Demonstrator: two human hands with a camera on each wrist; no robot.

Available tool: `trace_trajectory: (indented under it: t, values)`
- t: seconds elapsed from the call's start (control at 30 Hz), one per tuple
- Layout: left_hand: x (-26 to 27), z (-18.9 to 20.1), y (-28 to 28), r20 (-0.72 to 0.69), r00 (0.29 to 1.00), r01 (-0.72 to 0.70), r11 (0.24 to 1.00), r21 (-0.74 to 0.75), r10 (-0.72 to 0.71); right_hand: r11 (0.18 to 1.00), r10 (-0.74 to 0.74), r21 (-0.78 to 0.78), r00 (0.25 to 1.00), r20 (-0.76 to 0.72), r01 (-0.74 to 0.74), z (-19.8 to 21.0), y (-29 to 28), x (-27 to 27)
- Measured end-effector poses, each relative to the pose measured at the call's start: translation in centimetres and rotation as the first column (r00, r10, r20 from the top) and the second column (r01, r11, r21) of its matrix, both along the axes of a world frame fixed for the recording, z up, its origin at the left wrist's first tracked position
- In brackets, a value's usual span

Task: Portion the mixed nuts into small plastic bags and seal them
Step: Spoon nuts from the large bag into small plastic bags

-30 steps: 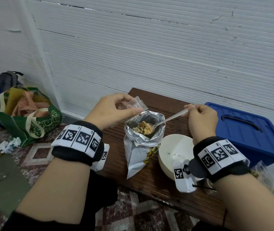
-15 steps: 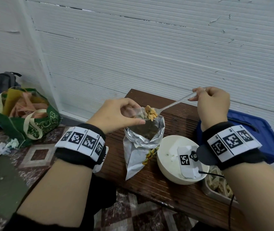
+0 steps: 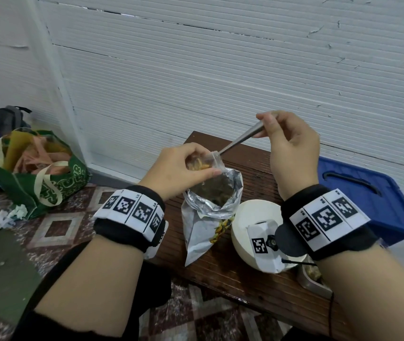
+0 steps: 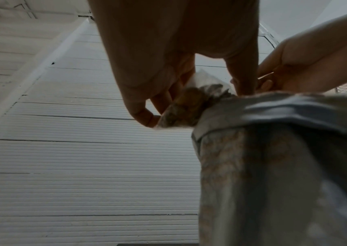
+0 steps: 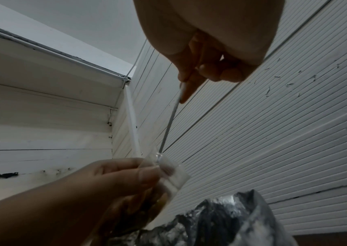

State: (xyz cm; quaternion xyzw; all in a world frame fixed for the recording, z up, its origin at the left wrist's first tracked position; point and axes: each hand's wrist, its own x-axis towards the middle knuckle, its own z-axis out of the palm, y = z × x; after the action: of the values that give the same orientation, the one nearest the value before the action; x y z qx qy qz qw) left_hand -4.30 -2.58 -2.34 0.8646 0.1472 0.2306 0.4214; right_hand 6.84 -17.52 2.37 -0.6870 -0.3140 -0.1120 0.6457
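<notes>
My left hand [image 3: 186, 166] pinches a small clear plastic bag [image 3: 204, 162] with nuts in it, just above the mouth of an open foil nut pouch [image 3: 210, 205] standing on the wooden table [image 3: 220, 269]. My right hand [image 3: 287, 141] holds a metal spoon [image 3: 240, 140] by its handle, tilted down with its bowl inside the small bag's mouth. In the left wrist view the small bag [image 4: 189, 103] shows brown nuts between my fingers. In the right wrist view the spoon [image 5: 169, 123] runs down into the small bag [image 5: 170, 173] above the foil pouch [image 5: 221, 219].
A white bowl [image 3: 252, 217] stands right of the pouch, with a metal tin [image 3: 311, 279] of nuts at the table's near right edge. A blue plastic lid [image 3: 368, 193] lies to the right. A green tote bag [image 3: 36, 173] sits on the floor at left.
The spoon rose out of the foil pouch loaded with nuts and has tipped into the small bag. My right hand lifted higher; my left hand kept its pinch on the bag.
</notes>
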Motion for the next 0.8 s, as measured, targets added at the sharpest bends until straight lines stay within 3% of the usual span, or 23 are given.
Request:
trace_trajectory:
  t: [0.13,0.23,0.3,0.47,0.63,0.73,0.8]
  values:
    - [-0.5,0.4,0.6,-0.004,0.999,-0.046,0.999,-0.025,0.046,0.991,-0.033,0.131,0.997,0.065,0.024,0.5,-0.5,0.2]
    - [-1.0,0.6,1.3,0.016,0.998,-0.065,0.996,-0.065,0.066,0.965,-0.145,0.225,0.989,0.024,0.136,0.8,-1.1,0.9]
    - [-1.2,0.6,1.7,0.019,0.998,-0.065,0.994,-0.088,0.067,0.956,-0.21,0.205,0.978,-0.017,0.209,0.7,-1.5,1.4]
    - [-1.2,0.5,1.8,-0.055,0.998,-0.007,0.992,-0.124,0.0,0.97,-0.191,-0.143,0.98,0.054,0.197,-1.9,-1.5,1.6]
    - [-1.1,0.4,1.5,-0.061,0.998,0.008,0.993,-0.115,-0.015,0.875,0.025,-0.474,0.971,0.238,0.094,-5.6,-0.9,0.0]
    - [-1.1,0.5,1.5,-0.075,0.997,0.008,0.993,-0.12,-0.017,0.813,0.156,-0.58,0.937,0.311,0.057,-7.0,-0.7,-0.8]
    - [-1.1,0.5,1.4,-0.08,0.997,0.01,0.993,-0.12,-0.02,0.791,0.196,-0.611,0.939,0.283,0.019,-7.2,-0.5,-1.3]
